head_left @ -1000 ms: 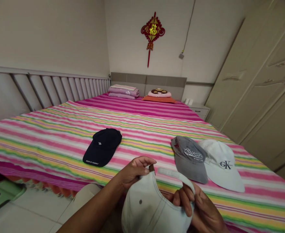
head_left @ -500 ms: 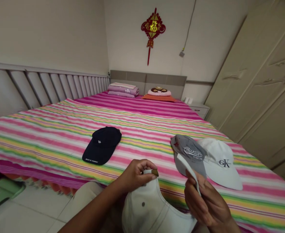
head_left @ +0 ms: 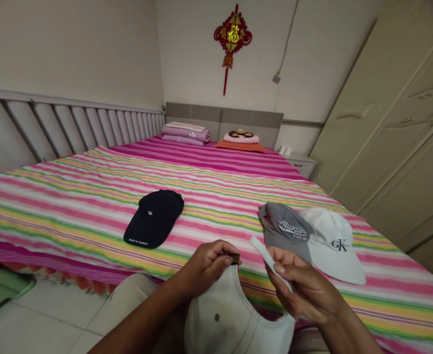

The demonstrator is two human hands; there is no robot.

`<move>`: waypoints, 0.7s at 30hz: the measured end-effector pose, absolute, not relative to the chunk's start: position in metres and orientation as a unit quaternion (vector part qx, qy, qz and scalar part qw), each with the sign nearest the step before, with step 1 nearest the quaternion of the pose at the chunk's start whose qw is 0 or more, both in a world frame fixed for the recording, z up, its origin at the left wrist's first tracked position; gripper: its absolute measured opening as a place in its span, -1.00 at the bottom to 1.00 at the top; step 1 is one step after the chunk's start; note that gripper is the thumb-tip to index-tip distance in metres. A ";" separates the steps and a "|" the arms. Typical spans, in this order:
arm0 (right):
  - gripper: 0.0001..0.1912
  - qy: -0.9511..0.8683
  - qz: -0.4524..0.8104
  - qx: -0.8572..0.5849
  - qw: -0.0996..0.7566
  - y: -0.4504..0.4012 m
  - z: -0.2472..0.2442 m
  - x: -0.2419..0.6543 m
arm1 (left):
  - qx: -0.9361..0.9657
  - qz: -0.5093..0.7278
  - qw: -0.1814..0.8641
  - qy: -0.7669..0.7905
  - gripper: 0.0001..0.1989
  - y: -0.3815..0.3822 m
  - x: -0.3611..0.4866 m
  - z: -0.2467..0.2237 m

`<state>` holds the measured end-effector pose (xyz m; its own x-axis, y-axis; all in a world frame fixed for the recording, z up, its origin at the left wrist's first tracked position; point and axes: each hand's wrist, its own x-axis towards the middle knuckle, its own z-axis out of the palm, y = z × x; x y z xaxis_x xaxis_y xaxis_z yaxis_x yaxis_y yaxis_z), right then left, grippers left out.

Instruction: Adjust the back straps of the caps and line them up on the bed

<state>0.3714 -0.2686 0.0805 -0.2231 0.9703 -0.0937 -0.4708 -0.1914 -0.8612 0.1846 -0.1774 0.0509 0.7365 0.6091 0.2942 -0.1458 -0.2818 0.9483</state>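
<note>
The bare left forearm (head_left: 137, 327) and bare right forearm (head_left: 349, 329) angle inward from the bottom edge of the view. The left hand (head_left: 205, 265) curls into a tight pinch, while the right hand (head_left: 301, 287) pinches between its thumb and bent fingers, just apart from the left.

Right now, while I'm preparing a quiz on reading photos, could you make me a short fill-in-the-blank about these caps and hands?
1. The person's right hand holds the white ____ of the off-white baseball cap, while the left hand pinches a small brown tab.
2. The grey baseball cap shows the embroidered word ____.
3. The white baseball cap beside it bears the letters ____.
4. In this view, the navy baseball cap lies to the ____ of the grey cap.

Missing words: strap; Always; CK; left.
</note>
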 end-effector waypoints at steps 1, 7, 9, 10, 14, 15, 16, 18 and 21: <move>-0.80 -0.367 0.697 -0.349 0.508 -0.266 0.082 0.370 | 0.723 0.327 0.588 0.155 -0.80 -0.179 0.185 0.052; -0.69 -0.372 0.690 -0.427 0.451 -0.249 0.083 0.355 | 0.800 0.341 0.467 0.162 -0.80 -0.182 0.187 0.064; -0.65 -0.373 0.676 -0.446 0.453 -0.246 0.082 0.350 | 0.794 0.352 0.462 0.178 -0.82 -0.182 0.190 0.063; -0.64 -0.371 0.670 -0.452 0.458 -0.245 0.081 0.347 | 0.782 0.356 0.477 0.186 -0.82 -0.181 0.191 0.062; -0.66 -0.361 0.665 -0.451 0.474 -0.242 0.080 0.343 | 0.684 0.362 0.593 0.223 -0.83 -0.183 0.197 0.055; -0.66 -0.360 0.669 -0.448 0.472 -0.242 0.080 0.343 | 0.659 0.360 0.619 0.231 -0.82 -0.183 0.198 0.054; -0.66 -0.360 0.672 -0.446 0.469 -0.241 0.080 0.343 | 0.640 0.358 0.637 0.238 -0.81 -0.184 0.199 0.053; -0.66 -0.364 0.673 -0.444 0.466 -0.240 0.080 0.344 | 0.618 0.355 0.655 0.249 -0.81 -0.185 0.200 0.054; -0.66 -0.365 0.671 -0.446 0.468 -0.239 0.079 0.345 | 0.609 0.353 0.665 0.249 -0.83 -0.187 0.200 0.056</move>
